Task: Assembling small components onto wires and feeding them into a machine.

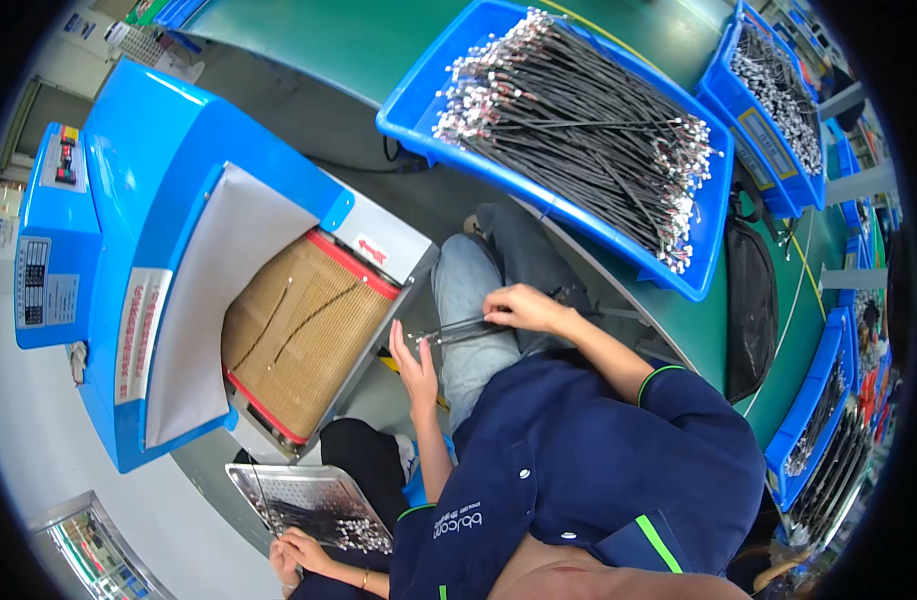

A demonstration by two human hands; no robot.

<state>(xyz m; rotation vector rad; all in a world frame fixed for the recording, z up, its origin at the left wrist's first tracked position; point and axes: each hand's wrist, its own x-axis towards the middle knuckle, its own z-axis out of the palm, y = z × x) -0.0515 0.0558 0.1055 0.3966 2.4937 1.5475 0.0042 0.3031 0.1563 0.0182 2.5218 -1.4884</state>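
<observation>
My right hand (526, 307) is closed round a small bunch of black cables (462, 329) above my lap. Their white connector ends point left, toward my left hand (416, 372). That hand is held up with its fingers stretched out, its palm beside the connector ends; whether it touches them I cannot tell. To the left stands a blue machine (169, 130) with a brown mesh conveyor belt (304, 345). Two dark cables (314, 320) lie apart on the belt, below a pale curtain (214, 290).
A big blue bin (544, 205) full of black cables rests on the green table (309, 45). Another filled bin (769, 130) and a black bag (751, 310) are at the right. Lower left, a co-worker's hands (297, 553) are at a metal tray (329, 490) of cables.
</observation>
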